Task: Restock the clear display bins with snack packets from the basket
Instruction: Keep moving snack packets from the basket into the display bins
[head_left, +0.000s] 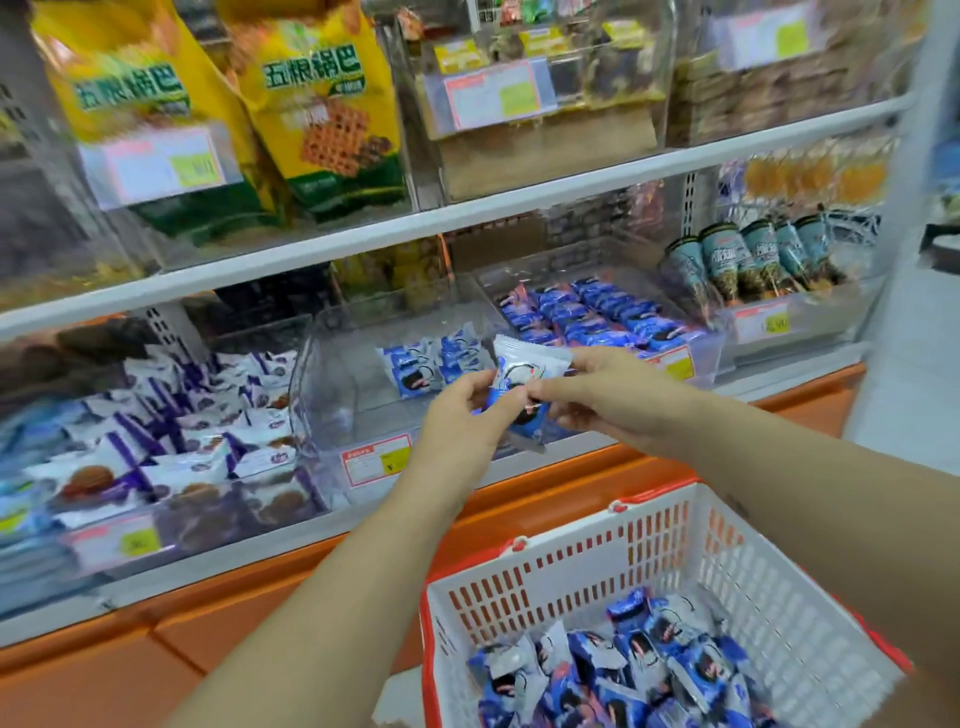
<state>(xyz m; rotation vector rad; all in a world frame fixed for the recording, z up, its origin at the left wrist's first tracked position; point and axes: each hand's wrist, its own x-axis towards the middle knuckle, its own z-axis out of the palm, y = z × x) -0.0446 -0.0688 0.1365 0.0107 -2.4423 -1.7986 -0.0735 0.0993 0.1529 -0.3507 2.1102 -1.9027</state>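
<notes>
1. snack packets (524, 366) held at the front of the near-empty clear bin (358, 415); more lie in the basket (545, 577).
2. left hand (465, 415) and right hand (592, 397) close together, both pinching them.
3. best: lower inside, lay flat beside the few already there.

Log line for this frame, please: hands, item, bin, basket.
left hand: pinches snack packets | right hand: holds same packets | position: in front of middle clear bin, few packets inside | basket: many packets inside

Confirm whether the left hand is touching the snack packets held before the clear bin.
Touching. The head view shows the left hand pinching the snack packets by one side, no gap; the right hand grips the other side.
</notes>
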